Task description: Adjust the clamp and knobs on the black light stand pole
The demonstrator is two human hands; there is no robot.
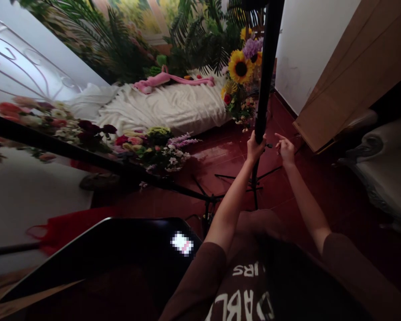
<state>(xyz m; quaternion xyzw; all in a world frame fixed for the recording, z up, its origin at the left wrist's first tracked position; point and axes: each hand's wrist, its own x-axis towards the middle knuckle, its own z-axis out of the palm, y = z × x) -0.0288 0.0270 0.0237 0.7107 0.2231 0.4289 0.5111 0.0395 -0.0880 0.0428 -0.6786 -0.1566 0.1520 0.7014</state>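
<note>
My left hand (255, 146) is wrapped round the black pole of an upright stand (262, 98), whose thin legs spread on the dark red floor. Just right of the pole, my right hand (285, 148) hangs in the air with its index finger stretched out toward it and the other fingers partly curled; nothing shows in it. A small dark knob (269, 146) sticks out from the pole between the two hands. The top of the stand runs out of view.
A bed with white cloth (173, 104) bears a pink plush toy (160, 80). Flowers (153, 147) and sunflowers (240, 67) stand around it. A second black pole (87, 154) slants across the left. A dark glossy panel (120, 240) lies close by; an ornate sofa (387, 156) stands right.
</note>
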